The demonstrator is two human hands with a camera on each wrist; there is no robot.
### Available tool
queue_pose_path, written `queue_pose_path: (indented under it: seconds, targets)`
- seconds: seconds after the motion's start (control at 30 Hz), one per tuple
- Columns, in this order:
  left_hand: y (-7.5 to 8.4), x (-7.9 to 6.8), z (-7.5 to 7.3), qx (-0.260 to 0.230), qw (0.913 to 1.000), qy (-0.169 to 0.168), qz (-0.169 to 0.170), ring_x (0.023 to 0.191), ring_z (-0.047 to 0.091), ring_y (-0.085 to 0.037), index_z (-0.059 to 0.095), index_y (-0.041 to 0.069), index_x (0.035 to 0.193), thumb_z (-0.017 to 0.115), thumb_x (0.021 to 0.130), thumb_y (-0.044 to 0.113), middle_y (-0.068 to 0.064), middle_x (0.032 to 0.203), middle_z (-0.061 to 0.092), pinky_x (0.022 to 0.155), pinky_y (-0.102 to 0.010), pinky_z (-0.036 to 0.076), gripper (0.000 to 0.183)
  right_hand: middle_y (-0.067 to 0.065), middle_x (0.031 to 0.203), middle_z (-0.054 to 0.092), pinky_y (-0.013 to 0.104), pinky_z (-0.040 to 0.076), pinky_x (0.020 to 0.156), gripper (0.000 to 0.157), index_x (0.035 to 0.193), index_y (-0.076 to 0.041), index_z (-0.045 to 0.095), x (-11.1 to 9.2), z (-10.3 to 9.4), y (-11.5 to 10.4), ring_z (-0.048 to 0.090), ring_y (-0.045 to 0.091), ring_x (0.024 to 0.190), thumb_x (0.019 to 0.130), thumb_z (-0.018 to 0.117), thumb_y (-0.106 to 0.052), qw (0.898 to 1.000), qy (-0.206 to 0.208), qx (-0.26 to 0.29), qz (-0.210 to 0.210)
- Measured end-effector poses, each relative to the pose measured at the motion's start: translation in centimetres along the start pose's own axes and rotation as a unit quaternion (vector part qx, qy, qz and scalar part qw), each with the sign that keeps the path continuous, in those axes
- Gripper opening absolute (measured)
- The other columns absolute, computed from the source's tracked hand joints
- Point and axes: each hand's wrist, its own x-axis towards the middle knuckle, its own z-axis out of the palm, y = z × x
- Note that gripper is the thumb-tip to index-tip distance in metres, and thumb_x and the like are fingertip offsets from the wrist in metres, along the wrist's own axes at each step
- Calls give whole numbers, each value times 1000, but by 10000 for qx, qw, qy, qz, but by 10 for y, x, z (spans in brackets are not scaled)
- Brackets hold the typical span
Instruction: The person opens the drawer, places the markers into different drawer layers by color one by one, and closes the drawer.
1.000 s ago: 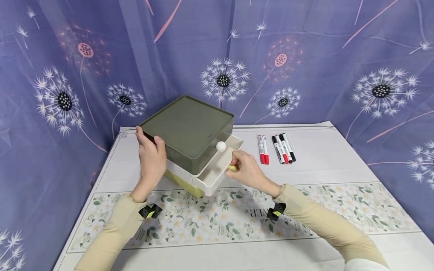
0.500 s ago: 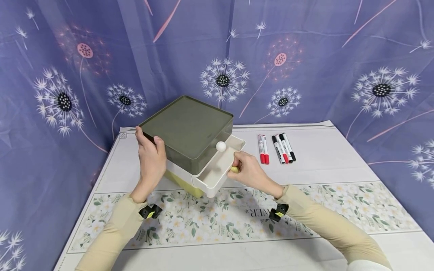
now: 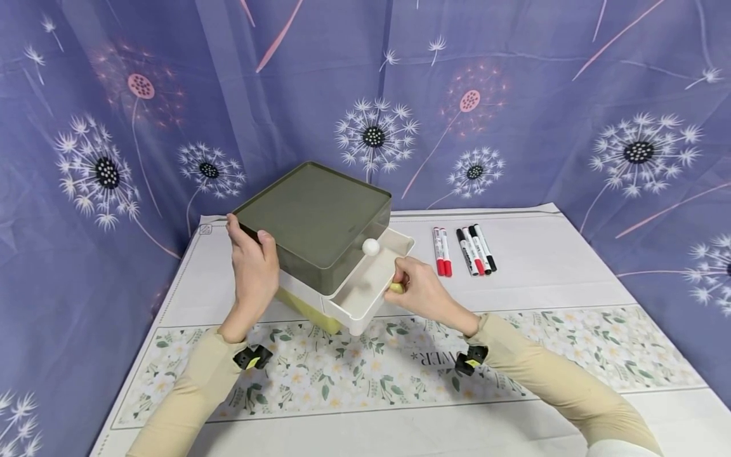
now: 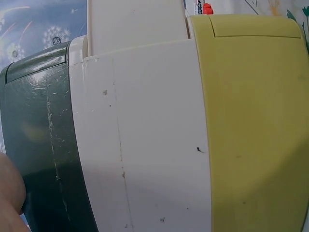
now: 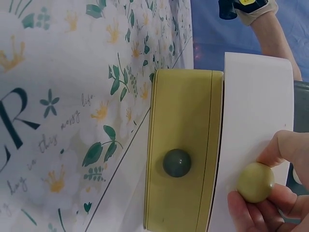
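A desktop drawer box (image 3: 320,212) stands in the head view, dark green on top, white in the middle and yellow at the bottom. Its white middle drawer (image 3: 365,285) is pulled partway out and looks empty. My right hand (image 3: 422,289) pinches that drawer's yellow-green round knob (image 5: 256,182) between thumb and fingers. My left hand (image 3: 254,273) presses against the box's left side, its fingers fairly straight and their tips at the top edge. A white knob (image 3: 370,247) marks the closed top drawer. On the closed yellow bottom drawer (image 5: 181,116), a dark green knob (image 5: 176,163) shows.
Two red-capped markers (image 3: 442,252) lie right of the box. Beside them is a group of several black- and red-capped markers (image 3: 476,250). A white cloth with a floral band (image 3: 365,374) covers the table. A purple dandelion-print curtain (image 3: 285,95) hangs behind and at both sides.
The white drawer has slid slightly farther out toward the lower right, with my right hand still on its knob. My left hand has stayed against the box.
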Motion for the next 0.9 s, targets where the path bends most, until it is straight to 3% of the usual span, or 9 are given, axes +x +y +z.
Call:
queue_pose_path:
  seconds: [0.33,0.7,0.9]
  targets:
    - [-1,0,1,22,9999,-102,-63,131,31,-40,6,-3,145,29,95,31,-22,151,10,104,-47,30,65,2,68,51,16,38,52,22,69,-5,52,-4,-2,0,48,12,61,65,72,-10,10000,-16,79,-16]
    - [-1,1,1,-2,9999,-94,-43,134,27,-37,5,-3,145,28,95,32,-22,151,9,105,-47,30,65,1,68,50,15,37,53,22,69,-8,50,-6,-2,3,47,10,62,65,72,-10,9998,57,72,-150]
    - [-2,1,1,-30,10000,-27,-22,133,28,-37,7,-4,145,29,95,31,-23,151,10,105,-47,30,65,-1,71,54,22,47,56,18,71,-10,52,-5,-6,4,52,11,64,67,69,-9,9996,-117,201,-136]
